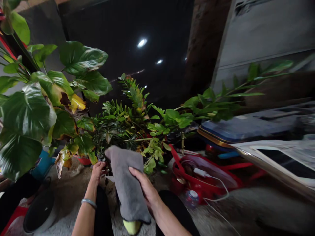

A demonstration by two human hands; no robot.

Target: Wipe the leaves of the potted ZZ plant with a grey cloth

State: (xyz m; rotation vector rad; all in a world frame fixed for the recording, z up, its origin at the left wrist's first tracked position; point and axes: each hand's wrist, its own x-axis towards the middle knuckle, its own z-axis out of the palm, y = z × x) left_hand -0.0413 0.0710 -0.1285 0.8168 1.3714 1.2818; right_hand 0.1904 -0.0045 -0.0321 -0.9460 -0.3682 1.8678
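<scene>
My right hand [145, 185] is closed on a grey cloth [128, 183], thumb on top and the fingers hidden beneath it. The cloth hangs in front of a mass of green potted plants [133, 121]. To its left, my left hand [98, 170] has its fingers curled together at the lower edge of the dark foliage. What they grip there is too dark to make out. A pale bangle [89, 203] circles my left wrist. Under the lower end of the cloth a yellow-green object [132, 226] shows in part.
Large-leaved plant [27, 108] at left, some leaves yellowed. A dark bucket [39, 209] stands below it, near another person's dark-clothed leg [17, 193]. At right are a red bag [206, 186] with a white cable, a plastic bottle [191, 199] and a cluttered table [246, 131].
</scene>
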